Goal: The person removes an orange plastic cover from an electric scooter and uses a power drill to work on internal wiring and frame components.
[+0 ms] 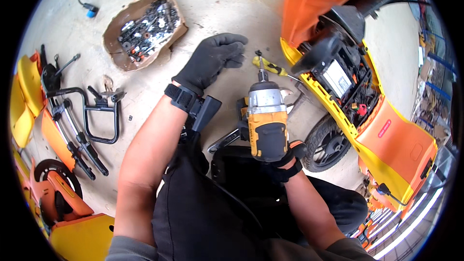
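Note:
My right hand point(296, 154), in a dark glove and mostly hidden, grips a yellow-and-black cordless impact driver point(268, 121). The driver's socket bit point(262, 70) points away from me, and a small dark piece, perhaps a bolt, shows at its tip. To the left of that tip is my left hand point(210, 62), in a black glove. Its fingers are curled together, and whatever they may hold is hidden. A yellow-handled screwdriver point(269, 66) lies on the floor just beyond the driver. Beside the driver's left side rests a dark wrench point(224, 140).
An orange-and-yellow scooter body point(360, 97) with exposed wiring and a wheel point(328, 145) lies at the right. A torn cardboard box point(113, 34) holds loose hardware at the far left. A black tube frame point(101, 116), fork legs point(77, 135) and yellow panels point(29, 97) lie left.

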### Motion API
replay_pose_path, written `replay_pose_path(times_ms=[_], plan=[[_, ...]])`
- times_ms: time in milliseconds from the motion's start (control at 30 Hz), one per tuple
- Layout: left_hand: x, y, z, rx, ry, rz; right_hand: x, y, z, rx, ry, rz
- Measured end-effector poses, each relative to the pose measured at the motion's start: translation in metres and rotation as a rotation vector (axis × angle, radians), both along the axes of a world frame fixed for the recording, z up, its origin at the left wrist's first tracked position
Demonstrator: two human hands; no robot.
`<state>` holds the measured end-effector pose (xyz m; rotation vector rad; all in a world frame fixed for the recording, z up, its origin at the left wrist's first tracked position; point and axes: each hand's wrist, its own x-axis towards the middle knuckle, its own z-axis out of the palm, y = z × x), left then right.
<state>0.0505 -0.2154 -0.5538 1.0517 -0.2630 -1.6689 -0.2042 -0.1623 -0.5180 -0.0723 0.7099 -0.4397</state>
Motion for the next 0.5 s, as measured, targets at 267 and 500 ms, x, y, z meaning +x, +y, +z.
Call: replay_pose_path(times_ms=[267, 500], plan=[[0.001, 0.018, -0.001, -0.063, 0.212, 0.074, -0.006, -0.006, -0.013, -0.431, 0.287, 0.346], [0.009, 0.024, 0.003, -0.049, 0.272, 0.157, 0.006, -0.007, -0.009, -0.132, 0.193, 0.083]])
